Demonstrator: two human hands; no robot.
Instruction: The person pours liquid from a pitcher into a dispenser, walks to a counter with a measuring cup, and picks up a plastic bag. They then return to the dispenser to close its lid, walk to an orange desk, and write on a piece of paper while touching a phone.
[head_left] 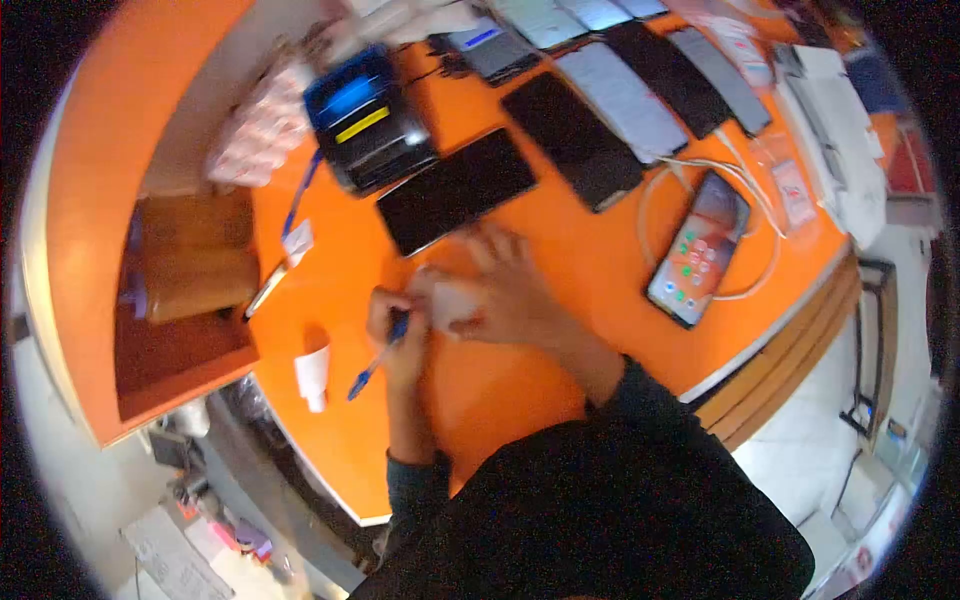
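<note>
My left hand is closed around a blue pen, which slants down to the left over the orange table. Close to its fingers is a small white piece, blurred, perhaps paper. My right hand holds this piece between thumb and forefinger, its other fingers spread toward the back. Just beyond the right fingertips lies a dark phone, screen up. Over to the left, a small white tube-like item rests on the table.
A black card-machine-like device stands behind, beside a pink-white stack. Several phones line the back, including a black one. At right, a lit phone lies by a white cable. The orange table has a white edge.
</note>
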